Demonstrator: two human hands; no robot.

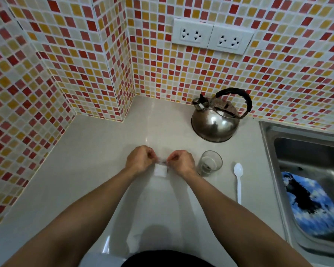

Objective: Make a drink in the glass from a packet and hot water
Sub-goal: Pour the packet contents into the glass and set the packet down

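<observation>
Head view: left hand (140, 159) and right hand (181, 162) each pinch the packet's (161, 170) top edge above the counter (85, 170); glass (209, 165) at 3 o'clock, kettle (216, 120) at 1 o'clock.

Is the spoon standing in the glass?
No, the spoon lies flat on the counter, to the right of the glass and apart from it.

Red, orange and cream mosaic tiles (66, 54) are covering the wall; a silver kettle (215, 122) is wearing a black handle; the spoon (238, 176) is showing white.
</observation>
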